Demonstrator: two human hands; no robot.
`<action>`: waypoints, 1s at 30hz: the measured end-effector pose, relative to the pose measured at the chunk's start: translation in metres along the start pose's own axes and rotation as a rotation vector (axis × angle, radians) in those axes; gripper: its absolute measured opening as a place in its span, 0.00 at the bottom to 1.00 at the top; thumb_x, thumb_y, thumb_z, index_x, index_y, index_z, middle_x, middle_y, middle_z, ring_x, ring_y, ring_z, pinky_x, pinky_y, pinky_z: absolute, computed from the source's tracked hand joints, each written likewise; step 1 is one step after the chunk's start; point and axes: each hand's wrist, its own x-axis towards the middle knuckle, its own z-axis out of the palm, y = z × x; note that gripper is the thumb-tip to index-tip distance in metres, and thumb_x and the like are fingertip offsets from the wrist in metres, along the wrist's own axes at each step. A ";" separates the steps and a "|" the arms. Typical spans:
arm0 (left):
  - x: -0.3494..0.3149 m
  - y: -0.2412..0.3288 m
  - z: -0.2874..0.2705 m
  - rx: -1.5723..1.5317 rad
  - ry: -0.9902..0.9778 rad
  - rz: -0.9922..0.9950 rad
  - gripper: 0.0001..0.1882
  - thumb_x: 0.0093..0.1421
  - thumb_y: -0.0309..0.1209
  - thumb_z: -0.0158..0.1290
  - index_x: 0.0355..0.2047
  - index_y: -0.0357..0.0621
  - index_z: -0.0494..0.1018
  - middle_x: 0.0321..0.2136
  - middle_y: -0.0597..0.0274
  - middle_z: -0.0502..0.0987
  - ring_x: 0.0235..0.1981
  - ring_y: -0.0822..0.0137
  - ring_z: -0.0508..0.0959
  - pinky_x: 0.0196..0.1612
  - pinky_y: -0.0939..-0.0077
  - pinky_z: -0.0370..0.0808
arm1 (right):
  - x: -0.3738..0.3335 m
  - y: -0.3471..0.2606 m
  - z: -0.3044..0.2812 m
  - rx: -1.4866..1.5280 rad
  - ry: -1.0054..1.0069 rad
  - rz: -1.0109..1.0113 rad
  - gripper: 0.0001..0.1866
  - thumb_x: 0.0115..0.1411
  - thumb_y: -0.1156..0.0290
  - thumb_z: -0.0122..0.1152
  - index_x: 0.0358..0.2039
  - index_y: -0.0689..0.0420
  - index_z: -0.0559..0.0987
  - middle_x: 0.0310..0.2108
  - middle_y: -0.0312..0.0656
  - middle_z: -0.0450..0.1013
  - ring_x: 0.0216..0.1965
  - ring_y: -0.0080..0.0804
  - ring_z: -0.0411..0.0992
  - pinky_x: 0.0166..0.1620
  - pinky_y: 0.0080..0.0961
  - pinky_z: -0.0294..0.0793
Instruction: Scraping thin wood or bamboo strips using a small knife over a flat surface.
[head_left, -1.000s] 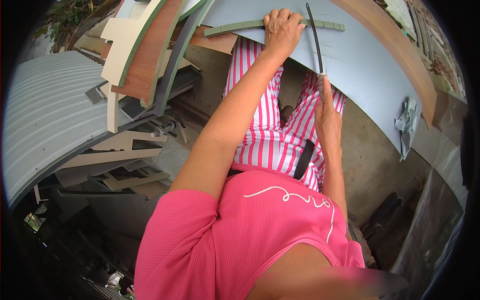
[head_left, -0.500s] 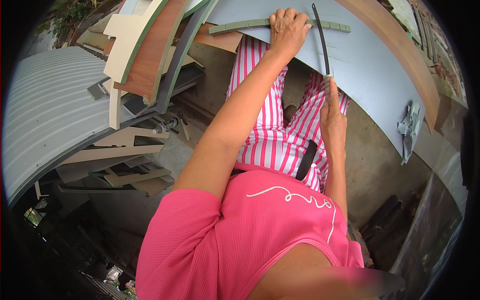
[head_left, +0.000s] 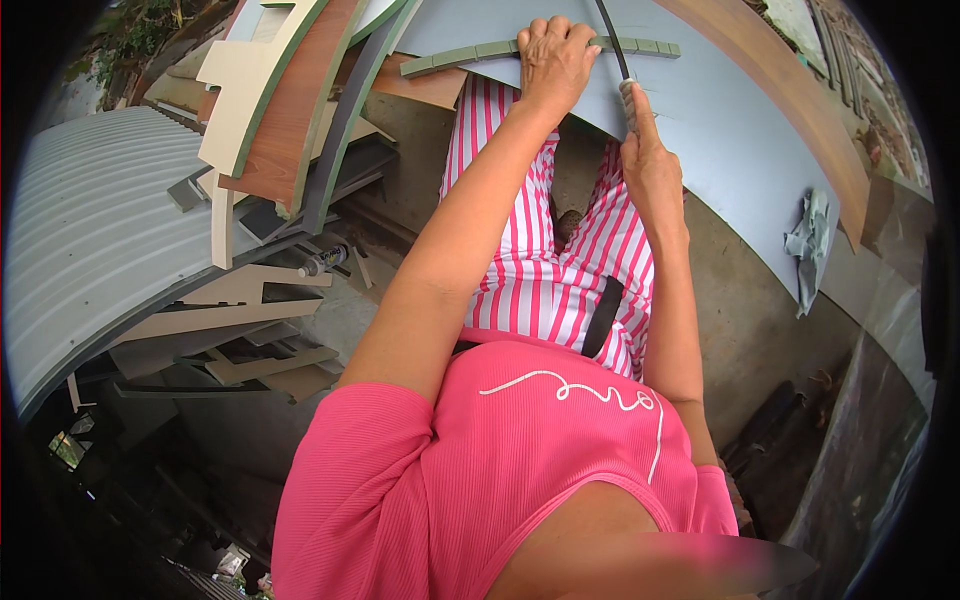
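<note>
My left hand (head_left: 557,65) is closed over a narrow greenish strip of board (head_left: 455,60), pressing it against a pale blue-grey panel (head_left: 730,130). Lines cross the strip at intervals along its length. In my right hand (head_left: 650,165) is what looks like a hacksaw blade (head_left: 612,38), thin and dark, with a pale wrapped grip. My index finger stretches along that grip. The blade crosses the strip just right of my left hand, and its far end runs out of the picture.
Long board offcuts (head_left: 290,110) are piled at the left beside a corrugated metal sheet (head_left: 110,220). Below them lie more scraps (head_left: 220,310) and a small bottle (head_left: 325,260). A crumpled grey cloth (head_left: 808,245) rests on the panel's right end, near a brown edge board (head_left: 790,90).
My right hand has pushed the blade away from me, across the strip. My left hand still holds the strip. The whole view has shifted slightly.
</note>
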 end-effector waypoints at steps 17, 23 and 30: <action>0.002 0.001 0.001 0.009 -0.006 -0.002 0.09 0.51 0.32 0.62 0.34 0.51 0.77 0.31 0.63 0.72 0.38 0.58 0.69 0.44 0.63 0.61 | 0.002 0.004 0.009 -0.035 0.079 -0.046 0.33 0.61 0.75 0.47 0.66 0.39 0.57 0.21 0.53 0.72 0.20 0.46 0.71 0.28 0.44 0.66; -0.001 -0.004 0.002 0.055 -0.024 -0.019 0.11 0.51 0.35 0.61 0.36 0.54 0.78 0.32 0.67 0.73 0.38 0.60 0.69 0.43 0.63 0.61 | -0.022 0.018 0.015 -0.042 0.099 -0.085 0.33 0.61 0.76 0.48 0.66 0.41 0.58 0.16 0.51 0.69 0.16 0.46 0.69 0.25 0.43 0.66; 0.000 0.001 -0.003 0.015 -0.044 -0.016 0.08 0.55 0.34 0.57 0.34 0.47 0.73 0.34 0.58 0.72 0.40 0.54 0.70 0.43 0.56 0.65 | -0.089 0.034 0.007 -0.053 0.021 0.085 0.35 0.61 0.77 0.49 0.67 0.38 0.57 0.13 0.47 0.63 0.13 0.34 0.62 0.22 0.41 0.62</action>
